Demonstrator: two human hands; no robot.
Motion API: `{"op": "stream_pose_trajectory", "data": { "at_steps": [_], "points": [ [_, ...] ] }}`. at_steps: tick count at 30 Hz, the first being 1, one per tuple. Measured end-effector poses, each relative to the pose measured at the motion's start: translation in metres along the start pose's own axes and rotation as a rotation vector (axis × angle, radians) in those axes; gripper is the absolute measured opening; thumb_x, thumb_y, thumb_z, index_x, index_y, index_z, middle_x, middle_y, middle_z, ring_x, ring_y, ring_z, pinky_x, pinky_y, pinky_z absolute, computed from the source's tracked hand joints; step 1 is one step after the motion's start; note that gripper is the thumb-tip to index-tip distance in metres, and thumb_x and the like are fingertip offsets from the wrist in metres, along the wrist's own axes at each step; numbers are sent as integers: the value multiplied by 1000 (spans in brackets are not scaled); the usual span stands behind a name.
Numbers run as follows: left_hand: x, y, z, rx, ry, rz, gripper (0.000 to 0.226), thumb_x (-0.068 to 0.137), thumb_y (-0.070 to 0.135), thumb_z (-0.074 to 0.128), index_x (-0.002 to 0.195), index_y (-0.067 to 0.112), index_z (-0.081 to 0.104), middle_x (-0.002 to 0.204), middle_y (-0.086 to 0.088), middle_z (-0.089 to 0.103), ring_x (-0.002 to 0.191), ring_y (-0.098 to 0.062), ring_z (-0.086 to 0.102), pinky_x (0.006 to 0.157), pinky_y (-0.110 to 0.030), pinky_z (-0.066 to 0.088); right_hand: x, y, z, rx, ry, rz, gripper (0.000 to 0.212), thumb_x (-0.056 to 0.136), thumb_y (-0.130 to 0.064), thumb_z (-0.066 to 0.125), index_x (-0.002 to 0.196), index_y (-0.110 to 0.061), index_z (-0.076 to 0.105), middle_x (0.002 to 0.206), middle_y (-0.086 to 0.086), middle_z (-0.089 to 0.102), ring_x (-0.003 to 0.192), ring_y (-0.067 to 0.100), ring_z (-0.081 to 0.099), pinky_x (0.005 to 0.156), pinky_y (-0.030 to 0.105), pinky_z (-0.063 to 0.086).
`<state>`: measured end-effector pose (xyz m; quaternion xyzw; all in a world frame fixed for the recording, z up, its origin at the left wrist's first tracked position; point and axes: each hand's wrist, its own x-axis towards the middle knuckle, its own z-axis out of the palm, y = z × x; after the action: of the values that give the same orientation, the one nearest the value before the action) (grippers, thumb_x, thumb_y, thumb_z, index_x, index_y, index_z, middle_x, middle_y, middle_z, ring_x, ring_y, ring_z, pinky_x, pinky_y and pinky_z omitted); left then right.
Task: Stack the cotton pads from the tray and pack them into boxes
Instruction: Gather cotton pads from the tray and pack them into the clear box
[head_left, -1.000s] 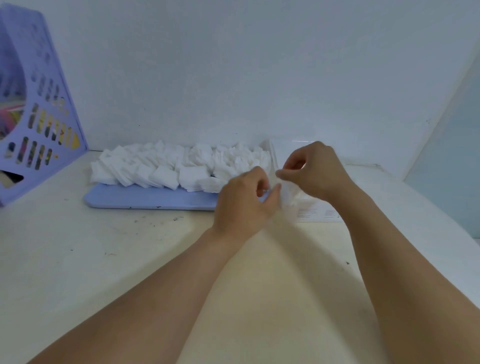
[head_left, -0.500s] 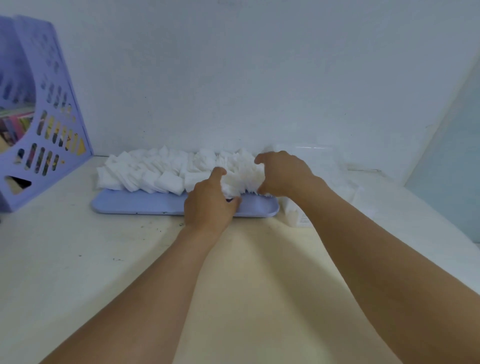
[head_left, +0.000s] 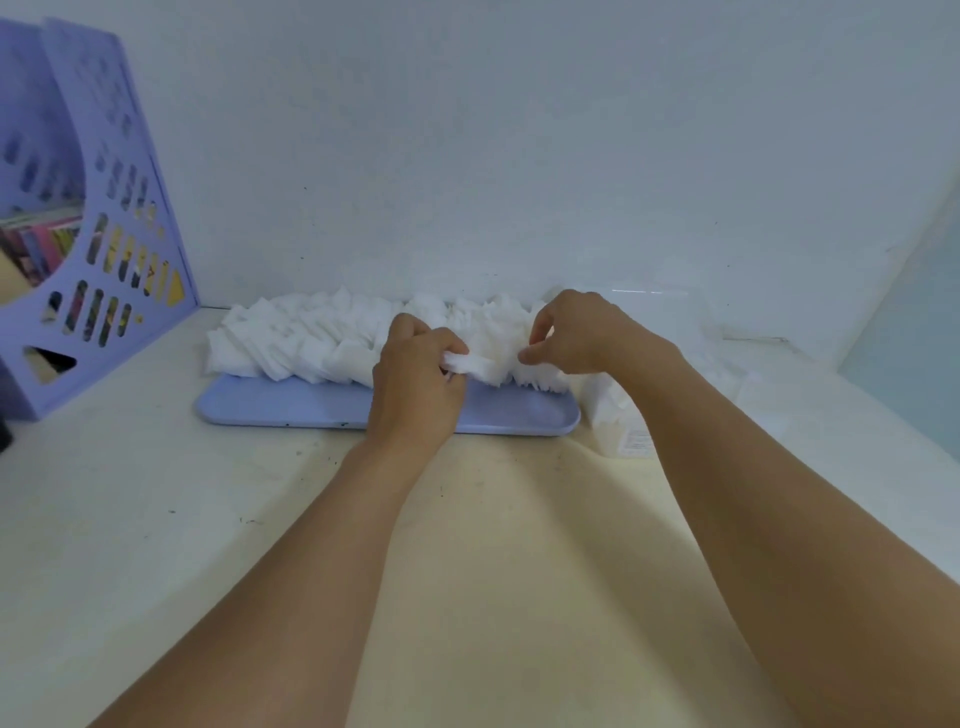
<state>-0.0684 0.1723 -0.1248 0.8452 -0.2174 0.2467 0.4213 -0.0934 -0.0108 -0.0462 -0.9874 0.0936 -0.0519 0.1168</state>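
White pads (head_left: 322, 338) heaped on blue tray (head_left: 291, 405), by the wall. Left hand (head_left: 415, 384) pinching pads at the heap's right end. Right hand (head_left: 582, 332) curled on the pile; grip hard to tell. Clear box (head_left: 649, 332) just right of tray, partly hidden by right arm. Purple rack (head_left: 104, 249) far left. Both hands a bit higher on the pile than before.

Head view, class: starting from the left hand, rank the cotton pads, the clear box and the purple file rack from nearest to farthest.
1. Cotton pads: on the tray, the left hand pinches one.
2. Clear box: on the table right of the tray, past the right hand.
3. Purple file rack: far left, against the wall.
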Motion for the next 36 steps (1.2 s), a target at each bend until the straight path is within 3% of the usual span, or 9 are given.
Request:
{"op": "stream_pose_trajectory", "data": {
  "at_steps": [4,9,12,16,20,24,28,32,36],
  "points": [
    [6,-8,-8,-58,34,-35,27,77,-4,66,94,16,73,104,3,48,76,-13,60,75,-28,56,7,1,4,88,20,31,46,92,-47,64,92,-3,74,78,13,75,82,29,72,83,41,59],
    [5,-17,-4,26,-6,-64,35,83,-9,58,108,11,71,110,3,43,86,-15,55,77,-16,43,10,-3,12,44,73,7,38,94,-43,63,80,-7,65,63,7,66,68,27,69,75,38,60],
    [2,-19,0,88,-84,-85,36,83,1,66,117,10,67,115,4,38,85,-14,51,76,-17,39,9,-6,14,11,39,5,34,91,-35,68,73,-8,59,58,6,60,55,25,64,69,37,61],
    [2,-16,3,121,-70,-104,39,80,16,73,118,12,67,132,-3,41,122,-23,44,84,-24,38,7,-10,14,-37,-13,-2,47,78,-50,77,62,-15,49,61,2,53,63,23,57,58,31,44],
    [0,-12,8,156,-36,-54,46,77,29,78,119,14,68,141,-7,40,136,-27,31,103,-38,42,4,-7,5,67,-42,7,40,80,-47,78,71,-11,64,69,8,66,62,21,55,58,28,44],
    [-1,-2,11,164,41,18,53,73,38,76,120,18,66,141,-6,42,133,-28,33,104,-40,37,1,2,-14,235,-25,26,36,93,-42,66,89,-8,77,79,10,77,53,15,64,48,20,46],
    [-4,12,17,169,62,99,60,67,45,70,122,22,63,134,-3,48,123,-27,41,95,-36,38,-4,15,-28,388,-113,19,22,93,-32,71,93,-11,77,82,10,78,63,19,72,57,25,57],
    [-7,11,23,148,-38,115,63,67,51,65,124,23,62,128,0,51,119,-27,46,93,-40,44,-3,25,-30,390,-114,-13,5,87,-9,75,91,-7,77,81,17,75,71,28,76,64,29,63],
    [-5,18,21,16,97,150,51,77,54,62,117,21,65,122,1,54,113,-21,47,94,-30,40,-8,29,-38,513,-113,-67,11,85,-14,80,91,-5,78,80,15,76,75,24,76,74,33,64]
  ]
}}
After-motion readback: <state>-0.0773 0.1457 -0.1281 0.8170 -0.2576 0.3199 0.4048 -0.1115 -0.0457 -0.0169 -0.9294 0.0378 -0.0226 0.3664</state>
